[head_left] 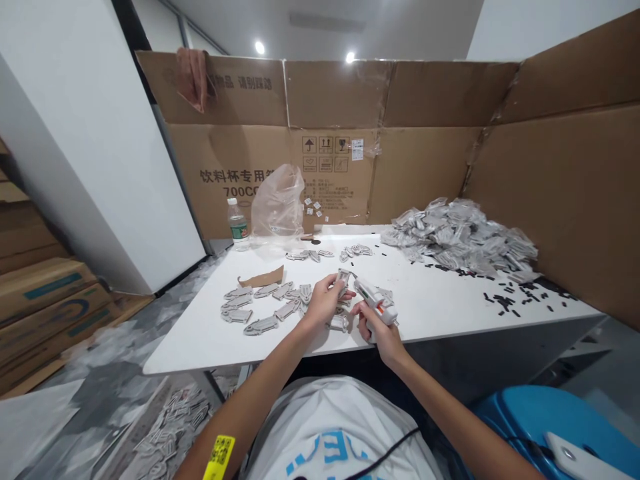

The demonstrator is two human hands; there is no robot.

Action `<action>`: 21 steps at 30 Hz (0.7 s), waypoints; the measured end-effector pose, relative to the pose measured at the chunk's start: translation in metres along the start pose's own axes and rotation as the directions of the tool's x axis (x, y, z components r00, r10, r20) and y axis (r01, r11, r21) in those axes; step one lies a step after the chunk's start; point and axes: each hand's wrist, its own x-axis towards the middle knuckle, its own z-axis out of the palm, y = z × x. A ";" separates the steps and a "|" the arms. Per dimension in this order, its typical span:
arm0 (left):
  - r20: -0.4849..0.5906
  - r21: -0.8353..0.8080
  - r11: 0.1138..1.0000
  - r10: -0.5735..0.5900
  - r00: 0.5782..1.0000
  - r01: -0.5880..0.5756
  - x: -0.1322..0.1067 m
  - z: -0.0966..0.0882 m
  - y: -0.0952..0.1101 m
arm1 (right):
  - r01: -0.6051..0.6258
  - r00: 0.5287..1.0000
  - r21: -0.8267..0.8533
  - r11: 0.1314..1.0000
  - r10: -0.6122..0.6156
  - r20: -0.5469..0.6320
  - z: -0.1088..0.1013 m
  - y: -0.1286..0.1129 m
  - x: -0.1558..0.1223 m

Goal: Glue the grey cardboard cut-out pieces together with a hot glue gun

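My left hand [325,299] is closed on a small grey plastic part [343,275], held up above the white table. In my right hand [376,325] is a white glue gun [373,297] with an orange-red detail. Its nozzle points up and to the left, close to the held part; whether it touches cannot be made out. Several similar grey plastic parts [261,325] lie left of and beneath my hands. A few more parts [356,252] rest farther back.
Clear-bagged grey pieces are heaped in a pile [460,233] at the back right, with small black pieces [505,300] scattered before it. A water bottle [239,225], a plastic bag [277,203] and torn cardboard [263,276] are on the left. Cardboard walls [425,173] enclose the table [185,343].
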 end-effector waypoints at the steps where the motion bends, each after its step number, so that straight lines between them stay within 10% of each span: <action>1: -0.001 -0.010 1.000 0.024 1.000 -0.024 0.000 0.000 0.000 | 0.003 1.000 0.007 1.000 -0.004 0.025 0.000 0.000 0.000; 21: -0.124 -0.077 0.987 0.128 0.984 -0.138 0.000 0.004 -0.001 | -0.116 0.993 -0.005 0.993 0.116 -0.011 0.003 -0.003 0.004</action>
